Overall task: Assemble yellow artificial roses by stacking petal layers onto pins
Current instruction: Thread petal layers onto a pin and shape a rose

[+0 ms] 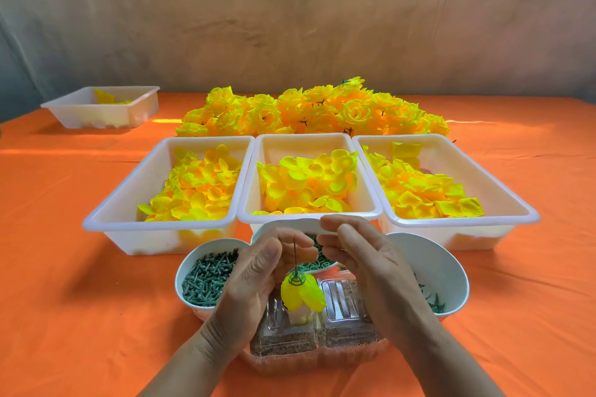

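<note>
My left hand (254,280) holds a thin metal pin (294,251) upright between thumb and fingers. A folded yellow petal layer (303,296) with a green ring on top hangs at the pin's lower end. Just right of the pin, my right hand (371,264) has relaxed fingers and holds nothing I can see. Behind the hands stand three white trays of loose yellow petals: left (106,219), middle (258,171) and right (529,213). Finished yellow roses (309,109) are piled behind the trays.
A white bowl (183,264) of green pegs sits left of my hands, a bowl (451,271) with green calyx pieces sits right, and a bowl of green rings (317,263) lies behind them. A clear plastic box (342,332) lies under my hands. A small tray (64,113) stands far left.
</note>
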A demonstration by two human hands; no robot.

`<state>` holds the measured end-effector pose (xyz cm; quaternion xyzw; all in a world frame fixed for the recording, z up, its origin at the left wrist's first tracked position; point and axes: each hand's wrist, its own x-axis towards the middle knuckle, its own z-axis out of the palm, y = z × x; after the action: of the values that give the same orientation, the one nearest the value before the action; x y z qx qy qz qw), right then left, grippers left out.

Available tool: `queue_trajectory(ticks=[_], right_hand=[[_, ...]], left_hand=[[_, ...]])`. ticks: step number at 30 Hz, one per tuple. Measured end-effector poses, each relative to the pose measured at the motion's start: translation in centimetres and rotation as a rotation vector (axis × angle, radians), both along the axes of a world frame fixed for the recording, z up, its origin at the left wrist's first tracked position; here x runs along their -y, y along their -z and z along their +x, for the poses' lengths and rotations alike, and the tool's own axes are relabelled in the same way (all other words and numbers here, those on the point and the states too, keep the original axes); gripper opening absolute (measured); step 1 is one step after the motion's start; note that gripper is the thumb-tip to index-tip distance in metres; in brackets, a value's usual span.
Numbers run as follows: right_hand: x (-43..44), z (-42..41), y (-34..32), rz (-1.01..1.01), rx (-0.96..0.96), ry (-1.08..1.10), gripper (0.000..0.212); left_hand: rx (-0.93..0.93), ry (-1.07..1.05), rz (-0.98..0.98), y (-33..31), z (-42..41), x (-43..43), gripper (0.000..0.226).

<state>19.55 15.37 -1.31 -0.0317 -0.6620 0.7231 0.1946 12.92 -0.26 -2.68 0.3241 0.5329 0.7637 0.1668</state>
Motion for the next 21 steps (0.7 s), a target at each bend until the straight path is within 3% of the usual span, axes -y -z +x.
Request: queue_trajectory(ticks=[7,21], right_hand=[[-0.2,-0.5,0.5,-0.115,0.007,0.052,0.023],[0.1,-0.6,0.9,-0.006,0.073,0.064,0.023]], left_hand=[[-0.317,-0.041,-0.348,-0.7,0.4,0.1,0.032],[-0.424,-0.19,-0.573,-0.5,0.8,-0.8,0.017]])
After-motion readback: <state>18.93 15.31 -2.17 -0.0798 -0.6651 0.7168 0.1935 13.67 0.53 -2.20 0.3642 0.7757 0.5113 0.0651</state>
